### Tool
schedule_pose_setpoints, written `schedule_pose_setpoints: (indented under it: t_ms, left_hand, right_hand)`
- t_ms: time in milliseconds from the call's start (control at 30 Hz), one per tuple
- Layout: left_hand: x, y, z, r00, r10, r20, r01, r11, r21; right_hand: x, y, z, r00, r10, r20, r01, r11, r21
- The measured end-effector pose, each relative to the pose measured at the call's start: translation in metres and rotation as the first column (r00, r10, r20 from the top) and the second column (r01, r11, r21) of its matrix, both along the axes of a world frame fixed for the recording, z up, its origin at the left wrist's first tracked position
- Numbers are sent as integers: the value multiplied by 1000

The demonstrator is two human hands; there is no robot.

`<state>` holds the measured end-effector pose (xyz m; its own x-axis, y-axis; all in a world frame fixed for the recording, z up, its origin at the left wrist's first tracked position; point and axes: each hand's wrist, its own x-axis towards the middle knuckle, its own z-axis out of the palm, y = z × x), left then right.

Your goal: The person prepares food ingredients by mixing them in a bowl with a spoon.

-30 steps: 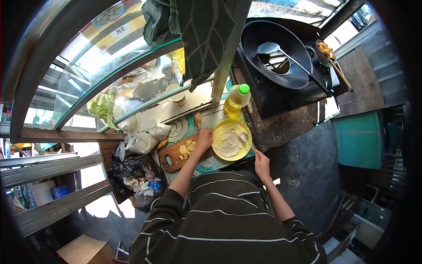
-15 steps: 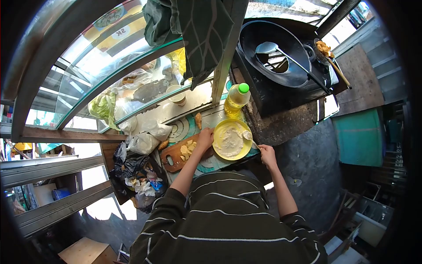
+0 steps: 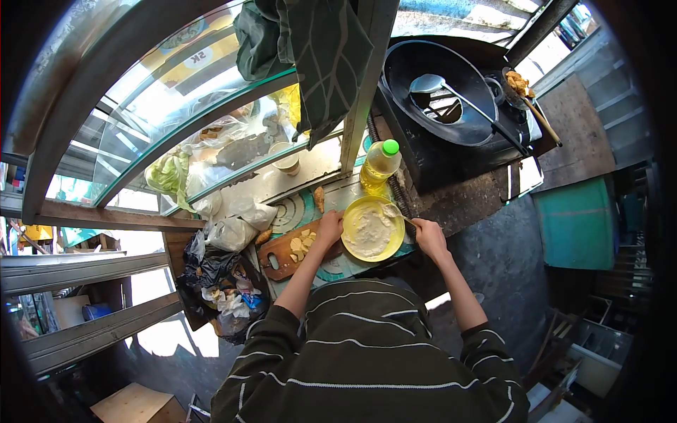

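A yellow bowl [image 3: 344,244] of thick, pale batter [image 3: 370,231] sits on the counter in front of me. My left hand [image 3: 330,227] is closed on the bowl's left rim. In my right hand [image 3: 429,238] is the handle of a spoon [image 3: 408,221]; its batter-coated head rests at the bowl's upper right side. Left of the bowl lies a wooden cutting board [image 3: 281,248] with several pale yellow slices [image 3: 302,244] on it, partly covered by my left forearm. A bottle of yellow oil [image 3: 379,168] with a green cap stands just behind the bowl.
A black wok [image 3: 458,63] with a metal spatula [image 3: 465,100] is on the stove at the back right. Fried pieces [image 3: 518,83] sit in a strainer beside it. Plastic bags [image 3: 233,233] lie left of the board, under a glass display case [image 3: 204,141].
My right hand has moved slightly up and left, and the spoon head has shifted a little up and left in the bowl. My left hand stays on the rim.
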<state>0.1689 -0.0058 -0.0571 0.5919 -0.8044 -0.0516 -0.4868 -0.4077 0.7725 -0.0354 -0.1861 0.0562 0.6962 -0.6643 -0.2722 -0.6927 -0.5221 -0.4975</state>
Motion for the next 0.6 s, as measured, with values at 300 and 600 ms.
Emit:
schedule_pose_setpoints:
  t_ms: [300, 600]
  left_hand:
    - [0, 0, -1, 1000, 1, -7, -1, 1000, 8]
    - [0, 0, 5, 1000, 14, -15, -14, 999, 43]
  right_hand:
    - [-25, 14, 14, 985, -82, -151, 89, 995, 37]
    - [19, 29, -16, 994, -84, -71, 83, 996, -15]
